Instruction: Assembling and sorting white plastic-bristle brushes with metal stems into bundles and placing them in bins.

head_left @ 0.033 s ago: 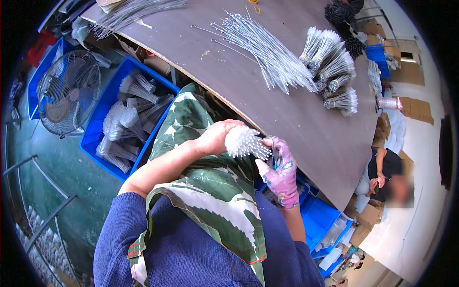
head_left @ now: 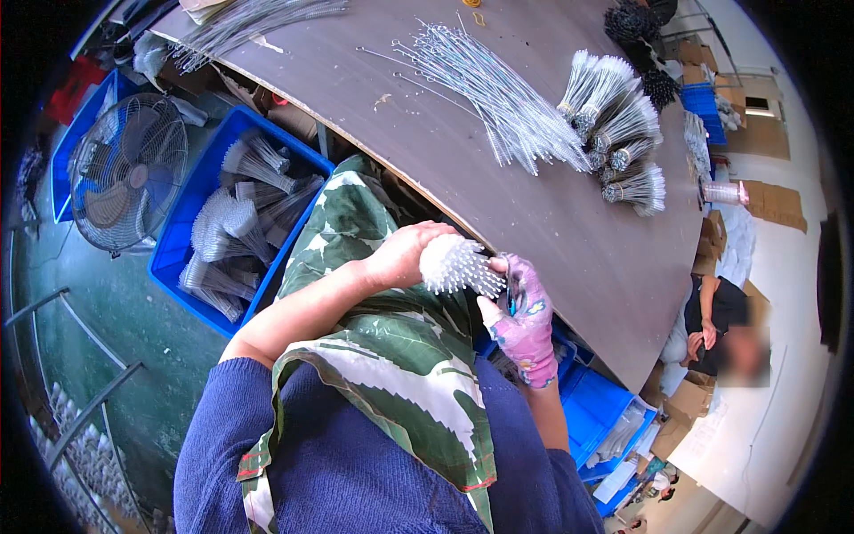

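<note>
My bare left hand [head_left: 405, 255] is wrapped round a bundle of thin wire brushes [head_left: 458, 267], whose white tips fan out toward the right. Close against those tips is my right hand [head_left: 527, 325], in a pink patterned glove with the thumb and some fingertips uncovered. Its fingers curl round a small dark thing with a teal edge, mostly hidden, so I cannot make out its kind. Beyond my hands, many loose wire brushes [head_left: 498, 98] with looped ends lie on the brown table [head_left: 356, 98]. Beside them several tied bundles of brushes [head_left: 623, 133] are heaped.
A blue crate [head_left: 178, 258] of brush bundles stands at my left, by a floor fan [head_left: 129, 173]. Blue bins [head_left: 592, 405] stand under the table's right side. More long wires [head_left: 258, 27] lie at the far left. A person [head_left: 712, 311] sits at the right.
</note>
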